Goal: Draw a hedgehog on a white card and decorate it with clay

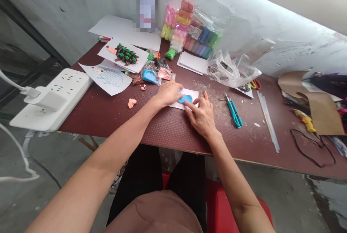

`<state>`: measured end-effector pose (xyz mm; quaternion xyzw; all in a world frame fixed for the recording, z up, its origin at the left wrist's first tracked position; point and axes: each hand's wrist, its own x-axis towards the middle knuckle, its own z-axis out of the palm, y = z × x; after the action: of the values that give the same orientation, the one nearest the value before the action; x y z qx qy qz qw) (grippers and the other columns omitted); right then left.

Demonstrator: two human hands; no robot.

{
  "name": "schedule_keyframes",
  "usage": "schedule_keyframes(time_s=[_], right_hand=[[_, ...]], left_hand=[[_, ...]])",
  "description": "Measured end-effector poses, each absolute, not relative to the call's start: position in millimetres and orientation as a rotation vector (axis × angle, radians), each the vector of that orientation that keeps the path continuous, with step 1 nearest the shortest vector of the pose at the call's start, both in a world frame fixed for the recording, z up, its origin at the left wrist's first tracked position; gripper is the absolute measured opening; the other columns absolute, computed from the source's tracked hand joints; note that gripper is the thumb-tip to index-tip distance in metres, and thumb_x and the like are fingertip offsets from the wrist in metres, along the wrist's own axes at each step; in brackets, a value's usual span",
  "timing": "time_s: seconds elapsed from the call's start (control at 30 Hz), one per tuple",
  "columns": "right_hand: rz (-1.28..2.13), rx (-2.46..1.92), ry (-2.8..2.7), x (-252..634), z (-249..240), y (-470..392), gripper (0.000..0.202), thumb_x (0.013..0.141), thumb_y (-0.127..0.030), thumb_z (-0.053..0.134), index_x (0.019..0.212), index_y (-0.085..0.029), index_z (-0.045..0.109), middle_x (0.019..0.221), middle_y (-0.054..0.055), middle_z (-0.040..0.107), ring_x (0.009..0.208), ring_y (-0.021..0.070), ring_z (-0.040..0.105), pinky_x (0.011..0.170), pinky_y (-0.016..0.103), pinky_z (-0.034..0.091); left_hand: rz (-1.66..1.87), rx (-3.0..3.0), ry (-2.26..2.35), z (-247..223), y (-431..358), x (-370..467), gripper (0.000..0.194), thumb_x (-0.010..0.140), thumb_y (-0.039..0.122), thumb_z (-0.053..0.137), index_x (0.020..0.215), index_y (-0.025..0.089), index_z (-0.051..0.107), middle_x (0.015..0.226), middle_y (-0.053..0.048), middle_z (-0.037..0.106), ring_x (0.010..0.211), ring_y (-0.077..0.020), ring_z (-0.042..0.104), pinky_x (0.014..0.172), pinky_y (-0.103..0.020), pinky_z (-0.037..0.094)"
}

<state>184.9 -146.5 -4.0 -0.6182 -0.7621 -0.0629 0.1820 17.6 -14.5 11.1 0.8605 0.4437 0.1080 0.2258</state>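
Note:
A flat patch of blue modelling clay (185, 98) lies on a small white card (194, 92) near the table's front edge. My left hand (168, 94) rests on the card's left side, fingers stretched toward the clay and holding nothing. From the right, my right hand (201, 115) presses a fingertip onto the clay's lower right edge. Its thumb is apart from the fingers, and nothing shows in its grasp. Part of the card is hidden beneath both hands. Small orange marks show along its lower edge. Left of my hands sit lumps of peach clay (132, 103).
Behind my hands lie opened clay packets (150, 76) and hedgehog pictures (110, 78). A teal utility knife (234, 110) and glue sticks (267, 121) lie to the right, with a yellow glue gun (305, 120) beyond. A white power strip (51, 99) stands at the left edge.

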Motion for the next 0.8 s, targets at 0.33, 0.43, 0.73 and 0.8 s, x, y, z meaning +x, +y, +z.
schedule_keyframes(time_s=[0.33,0.43,0.73,0.8], right_hand=[[-0.145,-1.704,-2.232,179,-1,-141,0.032,0.106,-0.038,0.050,0.126,-0.031,0.074,0.111,0.009,0.058,0.097,0.0235,0.052,0.098,0.050,0.043],[-0.151,-1.704,-2.234,176,-1,-139,0.033,0.107,-0.041,0.050,0.128,-0.031,0.072,0.111,0.008,0.058,0.095,0.0228,0.051,0.095,0.047,0.043],[-0.117,-1.703,-2.300,168,5,-132,0.033,0.106,-0.044,0.050,0.121,-0.028,0.075,0.110,0.009,0.058,0.095,0.0232,0.049,0.090,0.041,0.039],[-0.121,-1.709,-2.276,168,4,-132,0.034,0.106,-0.044,0.050,0.122,-0.027,0.075,0.110,0.009,0.058,0.094,0.0229,0.049,0.090,0.041,0.039]], left_hand=[[0.292,2.379,1.202,12,-14,17,0.039,0.093,0.031,0.065,0.130,0.022,0.073,0.124,-0.010,0.072,0.118,-0.0276,0.065,0.104,-0.037,0.050],[0.283,2.378,1.197,14,-14,16,0.040,0.094,0.031,0.064,0.132,0.021,0.072,0.126,-0.011,0.071,0.119,-0.0285,0.064,0.104,-0.038,0.050],[0.294,2.383,1.213,12,-14,17,0.040,0.094,0.030,0.063,0.132,0.021,0.072,0.127,-0.011,0.071,0.120,-0.0280,0.065,0.105,-0.038,0.049],[0.286,2.384,1.216,12,-14,17,0.041,0.093,0.030,0.064,0.133,0.021,0.072,0.128,-0.011,0.071,0.121,-0.0286,0.064,0.105,-0.037,0.049]])
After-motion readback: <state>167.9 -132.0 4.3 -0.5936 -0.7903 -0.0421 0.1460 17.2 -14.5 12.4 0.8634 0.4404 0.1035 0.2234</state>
